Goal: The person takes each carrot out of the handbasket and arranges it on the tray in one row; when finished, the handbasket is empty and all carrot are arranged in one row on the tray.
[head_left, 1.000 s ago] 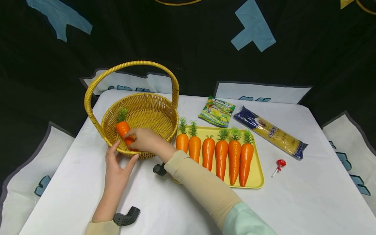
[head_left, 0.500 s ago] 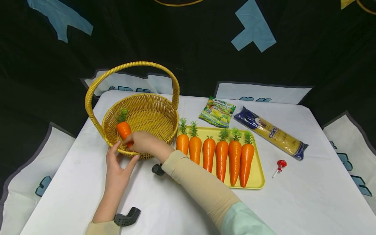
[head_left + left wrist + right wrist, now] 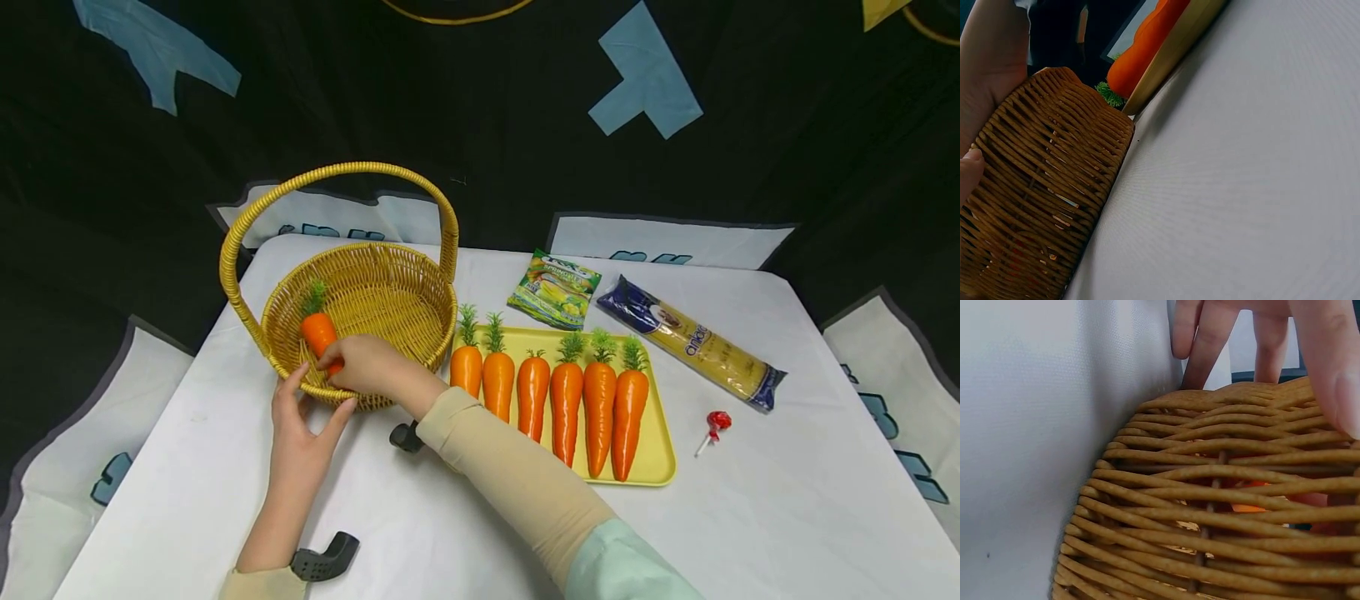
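Note:
A yellow wicker basket (image 3: 408,292) with a tall arched handle stands at the table's left. Inside, against its near-left wall, leans an orange carrot (image 3: 318,332) with a green top. My right hand (image 3: 367,362) reaches over the near rim and pinches the carrot's lower part; its fingertips are partly hidden. Outside, my left hand (image 3: 300,437) rests on the near wall, fingers spread and thumb apart. In the right wrist view, the left hand's fingers (image 3: 1211,337) lie straight along the weave. A bit of orange shows through the basket wall (image 3: 1147,519).
Right of the basket, a yellow tray (image 3: 663,462) bears several carrots (image 3: 566,400), partly behind the right forearm. A green packet (image 3: 557,289) and a long pasta pack (image 3: 693,342) lie behind it. A red lollipop (image 3: 718,419) lies at the right.
The right hand has shifted very slightly inside the basket, still pinching the carrot. The left hand stays against the wall.

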`<control>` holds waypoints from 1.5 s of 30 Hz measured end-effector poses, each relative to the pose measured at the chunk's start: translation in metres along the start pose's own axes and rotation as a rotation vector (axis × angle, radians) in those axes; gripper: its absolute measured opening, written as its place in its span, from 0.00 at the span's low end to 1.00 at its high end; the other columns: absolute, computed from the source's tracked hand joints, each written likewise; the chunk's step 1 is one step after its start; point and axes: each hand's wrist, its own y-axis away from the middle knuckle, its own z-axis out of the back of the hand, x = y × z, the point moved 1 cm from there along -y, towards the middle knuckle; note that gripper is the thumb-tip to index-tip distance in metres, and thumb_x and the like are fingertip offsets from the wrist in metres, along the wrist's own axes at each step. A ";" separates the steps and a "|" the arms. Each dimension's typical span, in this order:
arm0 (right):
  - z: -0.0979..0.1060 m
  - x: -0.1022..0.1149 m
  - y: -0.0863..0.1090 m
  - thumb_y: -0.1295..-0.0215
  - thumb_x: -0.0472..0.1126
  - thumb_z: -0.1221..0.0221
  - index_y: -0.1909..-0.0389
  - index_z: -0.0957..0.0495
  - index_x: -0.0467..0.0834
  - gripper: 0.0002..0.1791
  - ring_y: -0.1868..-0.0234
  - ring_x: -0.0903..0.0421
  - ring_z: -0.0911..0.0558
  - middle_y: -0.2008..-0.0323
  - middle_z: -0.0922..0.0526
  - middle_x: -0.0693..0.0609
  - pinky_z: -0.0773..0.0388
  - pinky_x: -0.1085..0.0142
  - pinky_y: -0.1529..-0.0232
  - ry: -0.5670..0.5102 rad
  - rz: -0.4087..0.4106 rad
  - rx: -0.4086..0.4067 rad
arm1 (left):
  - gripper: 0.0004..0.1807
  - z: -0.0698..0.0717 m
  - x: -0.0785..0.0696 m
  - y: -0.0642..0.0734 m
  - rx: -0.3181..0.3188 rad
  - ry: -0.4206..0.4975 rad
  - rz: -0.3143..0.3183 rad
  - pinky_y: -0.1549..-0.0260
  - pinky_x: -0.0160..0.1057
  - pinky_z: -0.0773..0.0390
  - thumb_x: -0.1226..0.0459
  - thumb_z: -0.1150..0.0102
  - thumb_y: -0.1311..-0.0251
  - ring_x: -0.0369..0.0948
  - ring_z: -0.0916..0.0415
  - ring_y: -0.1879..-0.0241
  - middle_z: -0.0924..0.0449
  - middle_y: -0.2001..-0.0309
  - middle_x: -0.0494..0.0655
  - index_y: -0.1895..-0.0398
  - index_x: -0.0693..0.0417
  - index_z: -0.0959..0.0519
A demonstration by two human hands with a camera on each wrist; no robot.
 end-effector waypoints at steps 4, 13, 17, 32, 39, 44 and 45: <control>0.004 -0.001 0.004 0.36 0.39 0.39 0.48 0.18 0.52 0.16 0.75 0.63 0.31 0.54 0.19 0.60 0.34 0.74 0.73 -0.048 0.025 -0.042 | 0.42 0.000 0.001 0.000 0.002 -0.007 -0.001 0.37 0.56 0.39 0.68 0.35 0.41 0.60 0.44 0.34 0.56 0.28 0.61 0.27 0.52 0.48; 0.024 -0.006 0.022 0.35 0.39 0.39 0.48 0.18 0.50 0.15 0.69 0.63 0.28 0.54 0.19 0.57 0.30 0.76 0.71 -0.171 0.074 -0.145 | 0.44 0.000 0.003 -0.001 0.008 -0.026 0.007 0.37 0.58 0.40 0.65 0.34 0.41 0.63 0.44 0.34 0.56 0.28 0.60 0.26 0.52 0.49; 0.037 -0.012 0.034 0.35 0.40 0.39 0.48 0.18 0.50 0.15 0.71 0.60 0.26 0.55 0.21 0.55 0.27 0.74 0.76 -0.237 0.091 -0.202 | 0.44 -0.001 0.003 0.000 0.009 -0.026 0.020 0.37 0.58 0.41 0.63 0.33 0.41 0.63 0.44 0.34 0.58 0.28 0.60 0.26 0.52 0.49; 0.059 -0.035 0.097 0.35 0.40 0.38 0.48 0.18 0.51 0.15 0.60 0.59 0.22 0.48 0.21 0.55 0.23 0.72 0.63 -0.320 0.129 -0.317 | 0.45 0.000 0.001 0.001 0.022 -0.026 0.047 0.36 0.59 0.42 0.61 0.35 0.40 0.64 0.45 0.34 0.59 0.27 0.57 0.25 0.50 0.51; 0.052 -0.054 0.133 0.36 0.40 0.37 0.47 0.18 0.53 0.16 0.60 0.58 0.23 0.51 0.22 0.57 0.21 0.68 0.63 -0.331 0.116 -0.366 | 0.45 -0.002 0.000 0.001 0.028 -0.033 0.060 0.36 0.58 0.42 0.60 0.35 0.39 0.63 0.46 0.34 0.60 0.27 0.56 0.25 0.48 0.52; 0.051 -0.071 0.163 0.36 0.40 0.37 0.47 0.18 0.54 0.16 0.57 0.59 0.23 0.50 0.22 0.59 0.20 0.66 0.58 -0.351 0.096 -0.411 | 0.45 -0.001 -0.001 0.001 0.034 -0.030 0.074 0.36 0.58 0.42 0.59 0.36 0.39 0.63 0.47 0.33 0.62 0.26 0.55 0.25 0.47 0.53; 0.051 -0.075 0.169 0.36 0.40 0.37 0.47 0.18 0.55 0.16 0.57 0.58 0.23 0.51 0.22 0.59 0.20 0.65 0.58 -0.355 0.087 -0.423 | 0.45 -0.001 -0.001 0.002 0.035 -0.030 0.077 0.36 0.58 0.42 0.58 0.36 0.39 0.63 0.47 0.33 0.62 0.26 0.54 0.24 0.47 0.53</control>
